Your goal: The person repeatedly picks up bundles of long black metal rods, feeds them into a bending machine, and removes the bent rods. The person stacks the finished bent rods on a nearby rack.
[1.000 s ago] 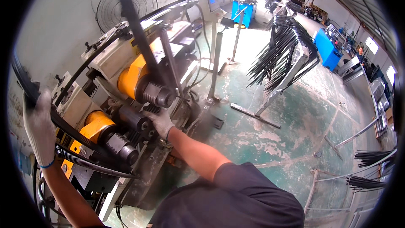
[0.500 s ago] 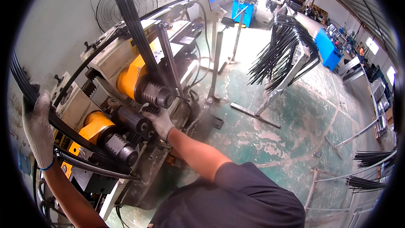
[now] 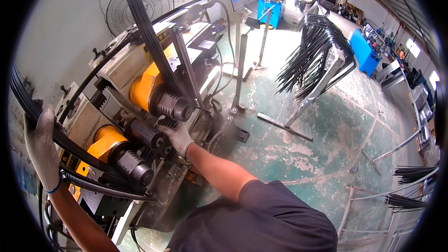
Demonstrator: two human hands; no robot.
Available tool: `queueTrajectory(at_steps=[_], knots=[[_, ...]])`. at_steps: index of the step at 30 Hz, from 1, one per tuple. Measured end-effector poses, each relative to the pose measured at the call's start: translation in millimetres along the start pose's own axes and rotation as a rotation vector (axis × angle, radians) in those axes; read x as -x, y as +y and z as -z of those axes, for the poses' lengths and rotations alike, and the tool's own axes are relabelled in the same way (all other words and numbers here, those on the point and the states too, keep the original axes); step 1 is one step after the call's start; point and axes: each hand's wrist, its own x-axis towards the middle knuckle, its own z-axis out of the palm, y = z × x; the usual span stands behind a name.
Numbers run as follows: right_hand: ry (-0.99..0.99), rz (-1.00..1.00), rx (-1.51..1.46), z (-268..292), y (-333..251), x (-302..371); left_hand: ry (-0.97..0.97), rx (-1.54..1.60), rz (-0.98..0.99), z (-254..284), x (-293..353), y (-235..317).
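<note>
My left hand [image 3: 43,147], in a whitish work glove, is closed around a bundle of black rods [image 3: 77,148] at the far left. The bundle slants down to the nearer yellow bending head [image 3: 105,143] and its dark threaded shaft. My right hand [image 3: 177,139], gloved too, reaches in between the two bending heads beside a black die block [image 3: 150,135]. Its fingers curl over dark ribbed or rod-like pieces, partly hidden by the hand. Another stretch of black rods [image 3: 151,32] rises steeply past the farther yellow bending head [image 3: 148,88].
A stand [image 3: 322,81] hung with bent black rods is on the right, its foot on the worn green floor. Beyond the machine are a fan [image 3: 140,7], a control panel [image 3: 236,1] and a blue cabinet [image 3: 270,13]. More rods lie on a rack [image 3: 410,173] at lower right.
Both hands keep their places and grips. The whole view has shifted only very slightly.
</note>
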Motion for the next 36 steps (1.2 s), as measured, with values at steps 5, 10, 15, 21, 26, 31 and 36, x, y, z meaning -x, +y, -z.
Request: queueTrajectory(at_steps=[5,10,15,21,26,31,36], knots=[[0.02,0.006,-0.026,4.0,7.1,-4.3,-0.016,0.07,0.041,-5.4,-1.9,-2.0],[0.0,0.062,-0.05,7.9,18.7,-10.5,0.005,0.044,0.078,-9.9,0.1,10.9],[0.059,0.069,0.016,4.5,29.1,-16.3,-0.062,0.213,0.155,-0.2,-2.8,2.5],[0.134,0.029,0.003,0.7,37.3,-24.3,-0.085,0.264,0.17,20.1,3.2,12.2],[0.162,-0.089,-0.005,15.0,43.6,-13.6,-0.03,0.078,0.099,33.2,4.7,0.2],[0.101,-0.098,-0.001,17.0,51.1,-17.3,-0.125,-0.1,0.17,47.6,3.9,23.5],[0.125,-0.019,0.126,26.4,71.5,-29.5,-0.139,-0.091,0.183,39.5,10.7,35.9]])
